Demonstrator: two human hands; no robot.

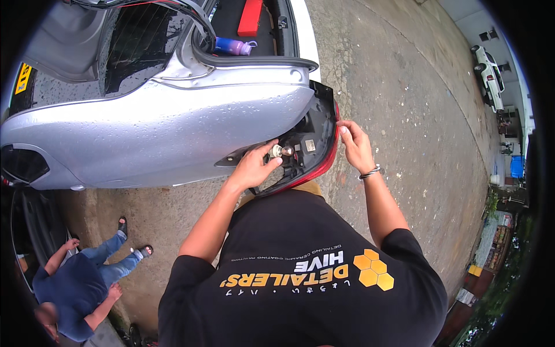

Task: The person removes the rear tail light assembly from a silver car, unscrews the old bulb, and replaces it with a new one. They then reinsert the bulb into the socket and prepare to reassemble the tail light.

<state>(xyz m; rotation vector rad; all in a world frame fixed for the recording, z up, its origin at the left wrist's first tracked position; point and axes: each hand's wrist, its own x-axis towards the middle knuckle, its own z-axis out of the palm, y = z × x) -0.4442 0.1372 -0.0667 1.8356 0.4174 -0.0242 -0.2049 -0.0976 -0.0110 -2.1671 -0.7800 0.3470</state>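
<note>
My left hand (253,167) has a clear bulb in a pale socket (279,151) between thumb and forefinger. It is over the back of a detached tail light assembly (318,117), whose red lens (323,167) faces away from the car. The assembly lies between the silver car's rear corner (243,112) and my waist, tilted, with its dark housing and a small printed label (310,145) showing. At the lens's outer edge are the fingertips of my right hand (357,145); whether they grip it or just touch it is unclear. Wiring behind the bulb is mostly hidden.
The boot is open, with a purple-blue bottle (234,46) and a red box (250,17) inside. Water drops cover the bodywork. At lower left a person in a blue shirt (71,288) stands by an open car door (37,221). A white vehicle (489,78) is parked across the concrete ground (412,130).
</note>
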